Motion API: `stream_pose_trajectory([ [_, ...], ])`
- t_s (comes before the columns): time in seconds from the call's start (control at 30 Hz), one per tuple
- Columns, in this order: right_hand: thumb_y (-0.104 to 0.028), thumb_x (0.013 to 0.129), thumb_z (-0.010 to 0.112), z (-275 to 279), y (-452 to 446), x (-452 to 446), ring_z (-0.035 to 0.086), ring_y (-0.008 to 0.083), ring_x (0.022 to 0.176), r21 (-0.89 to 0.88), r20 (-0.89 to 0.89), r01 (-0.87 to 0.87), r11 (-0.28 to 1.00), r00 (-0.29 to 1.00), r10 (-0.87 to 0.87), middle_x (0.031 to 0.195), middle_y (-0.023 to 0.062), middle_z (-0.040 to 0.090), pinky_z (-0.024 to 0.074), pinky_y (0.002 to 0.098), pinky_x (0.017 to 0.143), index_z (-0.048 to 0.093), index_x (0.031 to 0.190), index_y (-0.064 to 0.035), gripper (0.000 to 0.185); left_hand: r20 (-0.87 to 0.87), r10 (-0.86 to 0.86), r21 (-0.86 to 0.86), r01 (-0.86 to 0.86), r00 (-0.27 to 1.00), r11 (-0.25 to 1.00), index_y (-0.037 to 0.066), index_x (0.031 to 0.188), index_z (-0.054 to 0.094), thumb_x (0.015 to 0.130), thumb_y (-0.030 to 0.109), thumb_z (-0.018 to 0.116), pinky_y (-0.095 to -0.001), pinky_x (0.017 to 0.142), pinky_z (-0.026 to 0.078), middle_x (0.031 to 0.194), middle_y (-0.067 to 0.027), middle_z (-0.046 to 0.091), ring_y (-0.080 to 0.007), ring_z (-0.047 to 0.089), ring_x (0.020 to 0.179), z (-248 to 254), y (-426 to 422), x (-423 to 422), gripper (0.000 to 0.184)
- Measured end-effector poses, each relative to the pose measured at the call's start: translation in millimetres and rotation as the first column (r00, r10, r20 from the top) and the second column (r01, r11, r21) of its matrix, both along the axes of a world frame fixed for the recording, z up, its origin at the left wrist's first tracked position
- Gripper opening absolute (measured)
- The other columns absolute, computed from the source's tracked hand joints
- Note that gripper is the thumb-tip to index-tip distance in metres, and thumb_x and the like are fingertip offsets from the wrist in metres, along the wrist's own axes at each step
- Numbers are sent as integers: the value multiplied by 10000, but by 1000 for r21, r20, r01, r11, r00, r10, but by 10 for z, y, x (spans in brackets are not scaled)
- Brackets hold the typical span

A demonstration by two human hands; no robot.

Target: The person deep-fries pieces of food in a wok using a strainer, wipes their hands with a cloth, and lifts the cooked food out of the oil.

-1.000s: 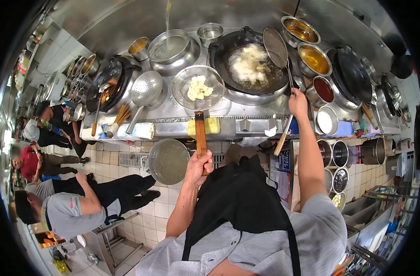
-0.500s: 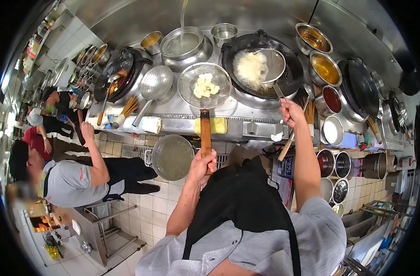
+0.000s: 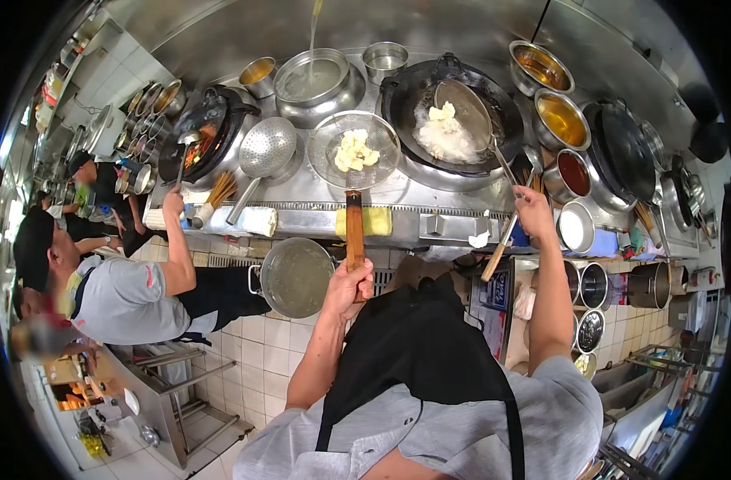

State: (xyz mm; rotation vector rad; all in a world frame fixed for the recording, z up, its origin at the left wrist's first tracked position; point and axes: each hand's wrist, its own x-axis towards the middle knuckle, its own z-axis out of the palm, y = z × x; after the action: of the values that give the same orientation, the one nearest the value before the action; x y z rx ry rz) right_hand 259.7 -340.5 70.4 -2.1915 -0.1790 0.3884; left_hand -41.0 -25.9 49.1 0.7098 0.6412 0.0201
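- Nearest, at 11 o'clock from the wearer's chest: the left hand [image 3: 350, 287] is wrapped round the wooden handle [image 3: 354, 228] of a wide strainer. A firm, level wrist suits it, since the shallow mesh could spill if rolled.
- At 1 o'clock: the right hand [image 3: 535, 216] is curled round the thin handle of a smaller strainer [image 3: 477, 120]. A wooden-handled ladle [image 3: 495, 261] lies just beside that hand, so care is needed not to knock it.
- Further off, at 11: the wide strainer [image 3: 325, 156] has pale pieces [image 3: 354, 150] heaped in the middle of its mesh. Whether it rests on the counter, I cannot tell.
- At 12: the smaller strainer is tilted inside a black wok [image 3: 506, 132], next to a white froth [image 3: 449, 144]. A pale clump [image 3: 443, 112] shows at its left side. Slow scoops from below, then draining over the wok, would likely limit splashing.
- At 1, beyond the right hand: a pot of red sauce [image 3: 551, 189].
- Farther back, at 11: a stream falls into a steel pot [image 3: 317, 112].
- Off at 10: a co-worker [image 3: 137, 292] reaches toward another wok.
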Motion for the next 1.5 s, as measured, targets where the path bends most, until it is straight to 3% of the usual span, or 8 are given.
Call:
stream_pose_trajectory([
  [0.03, -99, 849, 540, -7, -42, 44, 684, 286, 792, -169, 194, -19, 986, 980, 52, 888, 187, 700, 530, 373, 750, 641, 1167, -12, 344, -6, -1, 5, 1, 1000, 1000, 90, 992, 498, 925, 91, 634, -198, 441, 352, 749, -19, 507, -44, 418, 539, 4, 1, 1, 151],
  [0.27, -84, 834, 550, 494, -16, 431, 611, 424, 993, -487, 398, -116, 865, 853, 338, 1020, 249, 655, 488, 467, 882, 651, 1166, -92, 347, -28, -13, 17, 13, 1000, 1000, 89, 991, 498, 929, 95, 630, -195, 440, 353, 747, -14, 501, -41, 415, 540, 21, 4, 30, 146],
  [0.4, -66, 825, 530, 478, 172, 810, 673, 382, 776, -341, 287, -238, 909, 895, 341, 855, 224, 680, 535, 421, 716, 657, 1144, -60, 344, -28, -16, 20, 17, 999, 1000, 91, 994, 496, 930, 100, 630, -191, 441, 348, 749, -13, 500, -38, 409, 542, 28, -4, 41, 149],
  [0.43, -43, 826, 509, 400, 212, 950, 587, 245, 486, -231, 74, -250, 940, 959, 273, 680, 148, 631, 483, 368, 478, 612, 1217, -27, 404, -29, -16, 23, 17, 999, 1000, 91, 995, 495, 930, 101, 631, -190, 441, 346, 750, -13, 501, -37, 407, 542, 26, -3, 46, 151],
  [0.57, -19, 863, 497, 214, 411, 1068, 377, 95, 360, 276, -341, -49, 960, 929, 146, 565, 16, 491, 295, 277, 333, 519, 1193, -25, 332, -32, -24, 23, 25, 999, 999, 91, 986, 486, 928, 107, 634, -199, 445, 358, 749, -15, 501, -43, 415, 540, 17, -12, 34, 159],
  [0.73, -57, 904, 515, -86, 614, 793, 350, 59, 374, 487, -559, 239, 840, 824, 90, 623, -3, 518, 279, 234, 330, 540, 1106, -65, 204, -13, -12, 8, 12, 1000, 1000, 92, 987, 485, 929, 98, 631, -196, 440, 335, 749, -19, 502, -41, 406, 538, 10, -49, 31, 157],
  [0.9, -61, 903, 527, -397, 884, 406, 347, 66, 386, 615, -604, 343, 710, 783, 146, 607, -3, 501, 263, 234, 344, 532, 1105, -64, 202, -20, -25, 15, 25, 999, 1000, 89, 984, 483, 932, 96, 625, -197, 440, 329, 746, -18, 496, -41, 399, 533, 7, -44, 68, 152],
  [1.5, -22, 860, 500, -485, 1085, -281, 403, 109, 360, 628, -475, 310, 714, 879, 36, 599, 47, 516, 336, 276, 319, 463, 1257, 21, 401, -17, -40, 4, 40, 999, 999, 89, 988, 491, 923, 107, 642, -197, 447, 342, 756, -20, 504, -40, 406, 543, 17, -79, 28, 165],
])
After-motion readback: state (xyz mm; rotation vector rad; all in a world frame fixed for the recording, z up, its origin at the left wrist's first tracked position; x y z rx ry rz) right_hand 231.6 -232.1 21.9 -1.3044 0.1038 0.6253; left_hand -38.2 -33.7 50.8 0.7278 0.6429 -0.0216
